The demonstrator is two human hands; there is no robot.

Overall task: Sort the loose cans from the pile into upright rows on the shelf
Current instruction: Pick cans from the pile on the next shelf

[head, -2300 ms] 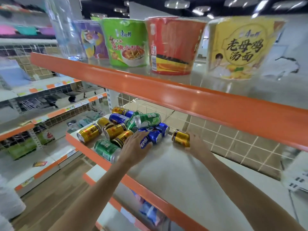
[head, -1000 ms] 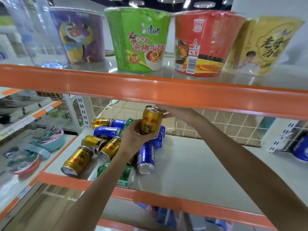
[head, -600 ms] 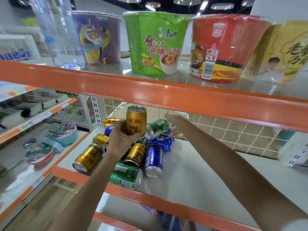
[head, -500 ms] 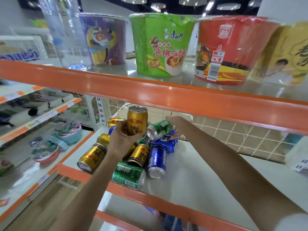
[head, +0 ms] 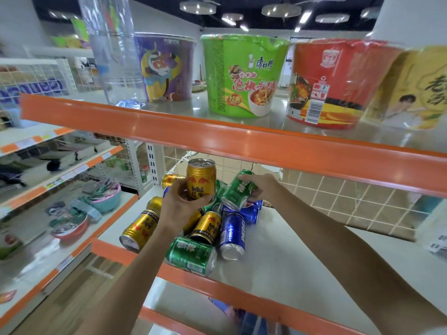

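Several loose cans lie in a pile [head: 208, 228] at the left end of the white shelf [head: 302, 252]: gold, blue and green ones on their sides. My left hand [head: 179, 206] grips a gold Red Bull can [head: 201, 178] upright above the pile. My right hand [head: 262, 187] grips a green can [head: 238, 191] that lies tilted on top of the pile. A green can [head: 192, 255] lies at the shelf's front edge next to a blue Pepsi can [head: 233, 234]. A gold can [head: 140, 229] lies at the left.
The orange lip of the upper shelf [head: 242, 143] hangs just above my hands; on it stand several instant-noodle bowls [head: 242, 76] and a clear bottle [head: 111, 49]. A wire grid [head: 350, 201] backs the shelf. More shelving with bowls stands at the left.
The gold can passed from my right hand to my left, which now holds it upright. My right hand went back to the pile and took hold of the green can on top.
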